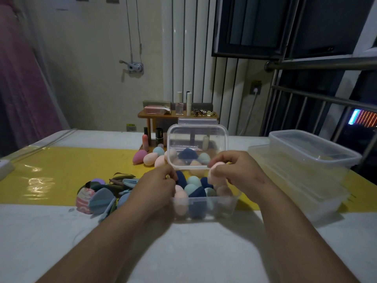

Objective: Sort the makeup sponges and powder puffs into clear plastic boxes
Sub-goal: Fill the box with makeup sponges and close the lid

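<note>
**Sponge box nearly full, lid half up**

Both hands are on the clear plastic lid with rounded corners, which is tipped up on its near edge over the small clear plastic box so its far edge is raised. The left hand has its fingers curled in at the lid's near left corner, pinching it as far as I can make out (it's a bit blurry there). The right hand is curled round the near right corner the same way. There's a pale pink sponge right at its fingertips, and I can't tell whether it's actually being held or just sitting on top of the pile.

The box sits on the white table, right in front, at the near edge of a glossy yellow strip. It's packed with egg-shaped makeup sponges in navy, teal, peach and pink.

A few loose sponges lie on the yellow strip just behind the box, to the left, some showing through the lid. The flat round powder puffs are heaped beside the left hand, not in any box. A stack of larger clear plastic boxes stands off to the right, and a small wooden shelf with cosmetics sits at the back.
</note>
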`<action>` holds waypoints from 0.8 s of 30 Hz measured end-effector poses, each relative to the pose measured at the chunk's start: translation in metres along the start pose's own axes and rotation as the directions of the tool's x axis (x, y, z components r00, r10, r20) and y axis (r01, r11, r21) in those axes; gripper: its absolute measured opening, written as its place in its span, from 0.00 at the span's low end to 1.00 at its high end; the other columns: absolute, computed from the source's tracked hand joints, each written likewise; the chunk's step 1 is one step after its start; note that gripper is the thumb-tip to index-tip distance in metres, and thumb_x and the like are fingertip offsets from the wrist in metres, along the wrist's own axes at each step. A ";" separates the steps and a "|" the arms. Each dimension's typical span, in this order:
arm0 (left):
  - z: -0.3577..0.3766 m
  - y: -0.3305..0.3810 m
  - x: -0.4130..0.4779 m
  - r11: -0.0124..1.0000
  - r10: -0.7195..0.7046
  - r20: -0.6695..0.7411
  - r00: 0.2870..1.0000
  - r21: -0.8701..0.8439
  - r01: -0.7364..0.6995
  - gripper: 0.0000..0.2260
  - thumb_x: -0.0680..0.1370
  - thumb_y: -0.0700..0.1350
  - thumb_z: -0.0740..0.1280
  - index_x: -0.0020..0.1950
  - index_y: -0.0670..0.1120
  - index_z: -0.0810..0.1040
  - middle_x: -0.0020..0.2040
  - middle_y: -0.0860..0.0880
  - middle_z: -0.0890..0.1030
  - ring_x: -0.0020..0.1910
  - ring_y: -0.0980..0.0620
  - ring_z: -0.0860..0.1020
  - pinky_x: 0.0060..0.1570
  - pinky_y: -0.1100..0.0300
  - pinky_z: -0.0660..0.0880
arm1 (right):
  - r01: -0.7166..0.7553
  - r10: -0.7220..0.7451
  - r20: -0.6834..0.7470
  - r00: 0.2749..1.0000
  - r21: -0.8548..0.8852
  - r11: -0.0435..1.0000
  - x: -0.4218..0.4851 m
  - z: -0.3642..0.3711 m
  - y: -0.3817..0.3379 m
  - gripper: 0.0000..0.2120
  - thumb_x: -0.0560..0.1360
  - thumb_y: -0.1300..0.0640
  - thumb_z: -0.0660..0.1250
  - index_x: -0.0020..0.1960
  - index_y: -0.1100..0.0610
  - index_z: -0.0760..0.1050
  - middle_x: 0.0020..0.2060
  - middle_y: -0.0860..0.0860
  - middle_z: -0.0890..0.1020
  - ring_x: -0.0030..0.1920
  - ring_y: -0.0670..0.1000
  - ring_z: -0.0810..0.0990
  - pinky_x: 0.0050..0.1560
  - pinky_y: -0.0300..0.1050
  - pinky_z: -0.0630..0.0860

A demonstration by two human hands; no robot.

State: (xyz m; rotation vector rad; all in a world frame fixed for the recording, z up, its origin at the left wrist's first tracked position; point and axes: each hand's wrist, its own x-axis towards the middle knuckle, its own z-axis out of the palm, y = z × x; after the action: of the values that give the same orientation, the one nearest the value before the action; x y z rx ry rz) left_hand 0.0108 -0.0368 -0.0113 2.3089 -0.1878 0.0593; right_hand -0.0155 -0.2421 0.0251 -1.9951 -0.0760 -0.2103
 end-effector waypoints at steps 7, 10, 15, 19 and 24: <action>0.002 -0.002 0.000 1.000 0.000 -0.013 1.000 0.027 0.000 0.09 0.78 0.41 0.60 0.45 0.54 0.75 0.41 0.49 0.80 0.41 0.50 0.78 0.44 0.48 0.79 | -0.015 0.088 0.180 0.980 -0.372 0.928 -0.004 0.009 -0.007 0.10 0.69 0.65 0.67 0.37 0.52 0.83 0.33 0.47 0.81 0.38 0.48 0.79 0.35 0.39 0.77; 0.003 0.000 -0.001 0.999 0.023 -0.034 0.999 0.047 -0.021 0.09 0.78 0.41 0.60 0.44 0.54 0.73 0.40 0.49 0.80 0.40 0.50 0.78 0.40 0.52 0.77 | 0.003 0.135 0.218 0.967 -0.537 0.844 -0.004 0.010 -0.008 0.08 0.68 0.60 0.67 0.39 0.51 0.83 0.37 0.46 0.83 0.41 0.48 0.80 0.41 0.44 0.81; 0.004 0.002 -0.003 0.998 0.033 -0.039 0.999 0.051 -0.031 0.09 0.79 0.41 0.60 0.44 0.54 0.72 0.40 0.49 0.80 0.38 0.51 0.78 0.37 0.54 0.75 | 0.029 0.205 0.282 0.937 -0.649 0.760 -0.005 0.012 -0.010 0.04 0.68 0.56 0.68 0.39 0.47 0.80 0.40 0.47 0.82 0.43 0.51 0.82 0.44 0.50 0.82; 0.004 0.002 -0.003 0.998 0.027 -0.041 0.999 0.049 -0.025 0.08 0.79 0.41 0.60 0.46 0.54 0.73 0.41 0.50 0.79 0.39 0.51 0.78 0.39 0.52 0.76 | 0.011 0.220 0.303 0.927 -0.610 0.792 -0.005 0.011 -0.013 0.08 0.72 0.58 0.65 0.45 0.48 0.82 0.45 0.49 0.83 0.47 0.53 0.82 0.49 0.50 0.82; 0.004 0.002 -0.003 0.999 0.021 -0.040 0.999 0.028 -0.020 0.08 0.78 0.40 0.61 0.47 0.53 0.74 0.40 0.50 0.79 0.38 0.51 0.78 0.35 0.54 0.75 | 0.025 0.202 0.271 0.941 -0.653 0.757 -0.003 0.012 -0.007 0.09 0.67 0.60 0.70 0.39 0.46 0.79 0.42 0.48 0.85 0.44 0.52 0.84 0.46 0.49 0.83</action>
State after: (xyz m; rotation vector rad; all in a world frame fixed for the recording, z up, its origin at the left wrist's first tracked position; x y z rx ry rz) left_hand 0.0075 -0.0410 -0.0129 2.3318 -0.1910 0.1188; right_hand -0.0179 -0.2279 0.0259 -2.7175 -0.1316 0.1988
